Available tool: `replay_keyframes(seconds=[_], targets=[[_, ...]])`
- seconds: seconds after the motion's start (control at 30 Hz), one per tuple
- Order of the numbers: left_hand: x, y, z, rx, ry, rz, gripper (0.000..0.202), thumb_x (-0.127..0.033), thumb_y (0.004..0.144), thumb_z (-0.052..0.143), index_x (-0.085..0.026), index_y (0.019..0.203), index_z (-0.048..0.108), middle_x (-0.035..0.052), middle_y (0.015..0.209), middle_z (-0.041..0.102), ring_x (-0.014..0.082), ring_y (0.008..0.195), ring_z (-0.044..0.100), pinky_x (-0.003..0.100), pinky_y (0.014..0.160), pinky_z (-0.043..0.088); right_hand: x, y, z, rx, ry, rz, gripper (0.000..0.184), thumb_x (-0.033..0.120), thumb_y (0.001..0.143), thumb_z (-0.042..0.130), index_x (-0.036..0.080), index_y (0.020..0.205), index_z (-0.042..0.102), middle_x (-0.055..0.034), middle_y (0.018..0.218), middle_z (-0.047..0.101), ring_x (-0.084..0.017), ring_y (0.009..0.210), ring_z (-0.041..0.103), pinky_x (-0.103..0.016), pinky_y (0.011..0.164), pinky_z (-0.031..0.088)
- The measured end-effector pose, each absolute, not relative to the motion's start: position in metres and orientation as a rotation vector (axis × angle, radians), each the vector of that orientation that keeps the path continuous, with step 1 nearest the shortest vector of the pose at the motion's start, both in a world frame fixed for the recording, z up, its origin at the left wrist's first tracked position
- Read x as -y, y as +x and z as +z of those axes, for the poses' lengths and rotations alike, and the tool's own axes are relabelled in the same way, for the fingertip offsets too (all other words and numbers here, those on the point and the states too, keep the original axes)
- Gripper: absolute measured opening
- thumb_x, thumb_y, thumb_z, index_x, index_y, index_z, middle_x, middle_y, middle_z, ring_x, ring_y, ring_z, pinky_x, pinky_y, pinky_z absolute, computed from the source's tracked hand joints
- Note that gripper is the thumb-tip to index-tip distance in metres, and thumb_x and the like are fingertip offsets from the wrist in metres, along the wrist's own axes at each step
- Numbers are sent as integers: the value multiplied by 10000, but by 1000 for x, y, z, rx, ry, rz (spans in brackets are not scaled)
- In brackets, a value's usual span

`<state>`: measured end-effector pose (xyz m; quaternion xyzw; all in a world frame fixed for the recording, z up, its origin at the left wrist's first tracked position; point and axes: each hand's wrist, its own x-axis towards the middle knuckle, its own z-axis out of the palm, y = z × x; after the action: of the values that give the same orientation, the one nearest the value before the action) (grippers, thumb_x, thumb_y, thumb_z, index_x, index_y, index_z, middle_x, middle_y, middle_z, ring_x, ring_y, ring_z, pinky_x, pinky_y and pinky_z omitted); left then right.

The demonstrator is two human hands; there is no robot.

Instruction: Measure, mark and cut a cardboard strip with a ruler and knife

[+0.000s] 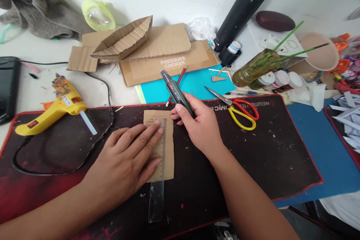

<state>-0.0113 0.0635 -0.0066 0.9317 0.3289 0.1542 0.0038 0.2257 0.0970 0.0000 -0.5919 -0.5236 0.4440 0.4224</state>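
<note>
Both our hands are in use. L hand (126, 153) isn't gripping: palm down, fingers out flat, pressing 1 clear ruler (156, 202) onto 1 small pc of cardboard (168, 150); the ruler's near end sticks out past the card onto our mat (197, 191). R hand (201, 125) is closed round 1 box cutter (177, 93), held up past the card's far R corner, tip pointing away from us.

Just R of that grip: 1 pr scissors (231, 102), blades apart a bit. Well L of our L hand: 1 yellow glue gun (52, 116) w/ cord. Right behind the cutter, partly covered by it: 1 red pencil (180, 77). Beyond: 1 blue sheet (202, 84), then flat cardboard (143, 75) (no. of pcs can't tell) w/ 1 boat-shaped cardboard pc (120, 47) on top. Far R of the cutter: 3 white-lidded jars (281, 78), & 1 tall black flask (243, 7) farthest off.
</note>
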Motion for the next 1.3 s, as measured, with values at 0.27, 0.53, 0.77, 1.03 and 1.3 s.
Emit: replay_keyframes(seconds=[0.27,0.53,0.77,1.03,1.3], targets=[[-64,-12,-6,-1010,2946,475,514,-333,1132,523,-72,1571,577,162,1592,678,374,1327,629,537,1053,468,-97,226,-1,1309,-1467,1112,362,437,1075,649,267,1385,730,-14,1001,834,-211,886,847,-328,771,671],[-64,-10,-5,-1026,2950,465,510,-339,1138,505,-69,1565,576,162,1582,685,373,1311,634,537,1049,465,-97,226,-1,1304,-1479,1121,362,434,1077,650,280,1393,733,-18,1014,840,-211,888,847,-328,773,673],[-64,-11,-6,-1012,2956,462,539,-324,1120,542,-56,1587,556,162,1635,642,384,1318,619,545,1051,464,-97,226,-1,1306,-1472,1111,355,434,1071,651,277,1378,734,-10,1006,838,-210,881,848,-324,765,674],[-62,-12,-7,-1046,2925,402,691,-432,1104,546,-45,1670,461,207,1701,558,418,1339,607,571,1072,464,-98,225,0,1316,-1491,1103,365,429,1067,647,274,1388,727,-10,1035,849,-214,901,850,-331,772,678],[-62,-17,-7,-1011,2797,570,473,-375,1082,649,-139,1493,631,187,1597,665,390,1369,643,544,1088,510,-97,226,0,1317,-1497,1105,370,429,1067,649,278,1396,726,-11,1049,852,-216,912,850,-332,770,685]])
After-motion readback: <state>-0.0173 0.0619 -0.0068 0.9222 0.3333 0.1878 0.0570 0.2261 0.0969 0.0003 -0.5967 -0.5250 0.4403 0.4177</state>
